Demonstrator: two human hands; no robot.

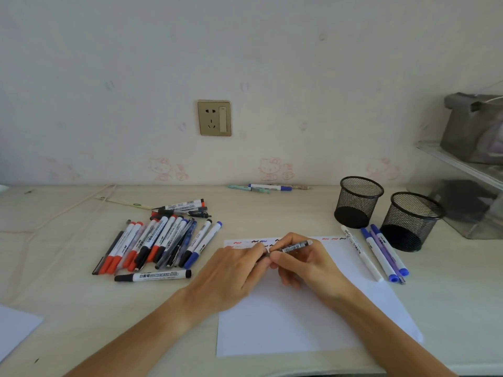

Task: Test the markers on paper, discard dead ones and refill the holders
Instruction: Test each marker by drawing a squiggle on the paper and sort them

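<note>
A white sheet of paper (299,322) lies in front of me, with short red, black and blue test scribbles along its far edge. Above it my right hand (304,265) holds a slim grey pen (296,246) by its barrel. My left hand (234,270) pinches the pen's left end, fingertips meeting the right hand's. A pile of markers (158,243) with red, black and blue caps lies to the left. Two black mesh holders (358,201) (411,221) stand empty at the right. Three markers (381,254) lie beside the paper's right edge.
A few pens (268,187) lie by the wall at the back. A clear shelf unit (473,191) with a grey pouch stands far right. Another paper sheet's corner (13,327) shows at the lower left. A wall socket (214,118) is above the desk.
</note>
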